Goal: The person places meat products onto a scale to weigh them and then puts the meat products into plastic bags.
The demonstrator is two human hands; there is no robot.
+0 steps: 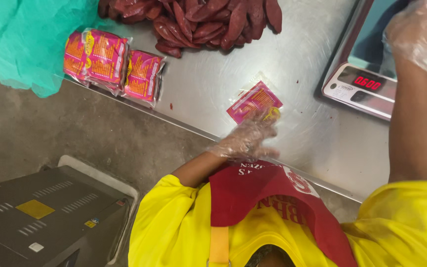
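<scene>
Both my hands wear clear plastic gloves. My left hand [247, 138] reaches onto the steel table [213, 84], and its fingertips grip the near edge of a flat pink and yellow pouch [254, 101]. My right hand [421, 34] is raised at the top right over the platform of a digital scale [359, 86] with a red lit display. Whether this hand holds anything is hidden by the glove and the frame edge. A pile of dark red sausages [198, 22] lies at the far side of the table.
Three filled pink packs [109, 62] lie near the table's left edge, beside a teal cloth [21, 39]. A grey box-shaped machine [45, 217] stands on the concrete floor at the lower left. I wear a yellow shirt and a red apron [273, 198].
</scene>
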